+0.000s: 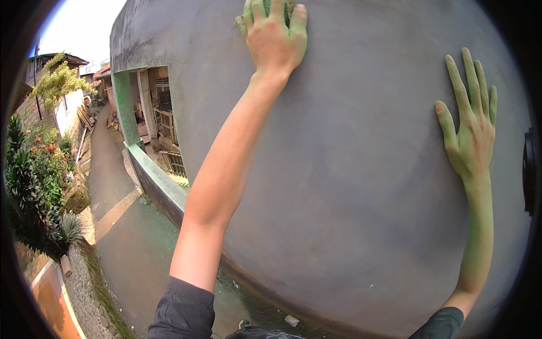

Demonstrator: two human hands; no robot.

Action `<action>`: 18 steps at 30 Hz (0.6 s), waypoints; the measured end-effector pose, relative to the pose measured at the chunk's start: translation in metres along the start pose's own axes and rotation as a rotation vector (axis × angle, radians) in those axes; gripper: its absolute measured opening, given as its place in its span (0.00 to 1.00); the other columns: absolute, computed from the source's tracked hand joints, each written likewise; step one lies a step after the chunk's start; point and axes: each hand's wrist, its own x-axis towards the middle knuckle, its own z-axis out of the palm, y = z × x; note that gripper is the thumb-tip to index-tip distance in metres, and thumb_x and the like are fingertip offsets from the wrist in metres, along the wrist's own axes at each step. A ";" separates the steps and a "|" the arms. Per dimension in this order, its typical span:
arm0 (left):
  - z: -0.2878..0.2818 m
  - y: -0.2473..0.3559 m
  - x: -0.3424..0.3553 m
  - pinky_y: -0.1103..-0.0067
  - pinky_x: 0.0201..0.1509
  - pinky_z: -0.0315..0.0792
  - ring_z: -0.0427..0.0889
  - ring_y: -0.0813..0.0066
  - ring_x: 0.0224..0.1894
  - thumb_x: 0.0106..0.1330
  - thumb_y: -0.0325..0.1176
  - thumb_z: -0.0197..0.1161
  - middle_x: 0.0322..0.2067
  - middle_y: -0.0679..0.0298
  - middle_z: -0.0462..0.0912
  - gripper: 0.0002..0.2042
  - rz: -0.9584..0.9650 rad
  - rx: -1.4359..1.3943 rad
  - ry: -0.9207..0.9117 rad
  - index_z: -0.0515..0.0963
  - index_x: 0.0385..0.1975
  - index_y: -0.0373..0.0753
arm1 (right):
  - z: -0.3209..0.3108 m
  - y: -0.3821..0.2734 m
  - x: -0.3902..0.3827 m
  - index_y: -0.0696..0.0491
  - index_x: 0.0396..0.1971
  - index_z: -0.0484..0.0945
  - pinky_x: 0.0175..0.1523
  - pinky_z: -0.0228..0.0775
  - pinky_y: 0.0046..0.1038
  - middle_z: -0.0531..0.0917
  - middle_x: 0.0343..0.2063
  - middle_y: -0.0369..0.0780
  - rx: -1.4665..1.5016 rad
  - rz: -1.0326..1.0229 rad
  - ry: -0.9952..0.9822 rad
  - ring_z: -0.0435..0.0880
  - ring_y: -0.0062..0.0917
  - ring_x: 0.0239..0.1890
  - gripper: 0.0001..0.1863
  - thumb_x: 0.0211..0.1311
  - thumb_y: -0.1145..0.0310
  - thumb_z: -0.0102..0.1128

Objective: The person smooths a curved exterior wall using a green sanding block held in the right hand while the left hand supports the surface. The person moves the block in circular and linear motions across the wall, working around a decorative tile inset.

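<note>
Left side: we note a narrow paved path (105, 169) running far off toward an orange roof (103, 72). Left of it, we record dark leafy shrubs (25, 186), pink and orange flowers (46, 148), a spiky grey-green tuft (71, 227) and, farther, a yellow-green tree (62, 85). Right of the path, we see a green post (126, 107) and slatted wooden frames (165, 123). Near: a pale stone (292, 320) on the ground.

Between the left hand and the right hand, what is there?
In the head view, only bare grey wall shows between left hand and right hand.
</note>
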 end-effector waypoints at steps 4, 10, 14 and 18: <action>0.009 0.059 -0.017 0.48 0.81 0.51 0.62 0.42 0.77 0.76 0.50 0.60 0.74 0.45 0.66 0.28 0.406 -0.242 -0.115 0.70 0.74 0.49 | 0.006 -0.014 0.013 0.34 0.78 0.66 0.85 0.41 0.50 0.62 0.80 0.29 0.084 0.003 0.029 0.57 0.30 0.82 0.30 0.80 0.49 0.48; -0.002 -0.001 0.059 0.50 0.79 0.53 0.61 0.42 0.77 0.79 0.50 0.54 0.74 0.45 0.67 0.29 -0.030 -0.052 -0.019 0.69 0.74 0.44 | -0.013 0.013 -0.012 0.36 0.78 0.66 0.85 0.42 0.48 0.64 0.80 0.30 0.055 0.007 0.003 0.58 0.30 0.82 0.30 0.79 0.52 0.49; 0.008 0.078 0.022 0.47 0.81 0.49 0.58 0.39 0.78 0.79 0.49 0.54 0.75 0.43 0.63 0.28 0.024 -0.086 -0.023 0.70 0.74 0.44 | -0.006 0.017 -0.019 0.38 0.79 0.64 0.85 0.41 0.47 0.63 0.80 0.30 0.055 0.042 0.033 0.57 0.29 0.82 0.31 0.80 0.50 0.47; 0.013 0.170 -0.032 0.44 0.81 0.49 0.58 0.38 0.78 0.77 0.49 0.59 0.75 0.42 0.63 0.28 0.501 -0.390 -0.141 0.70 0.74 0.47 | -0.002 0.014 -0.023 0.42 0.80 0.61 0.86 0.40 0.47 0.62 0.80 0.32 0.234 0.079 0.029 0.56 0.29 0.83 0.32 0.82 0.48 0.42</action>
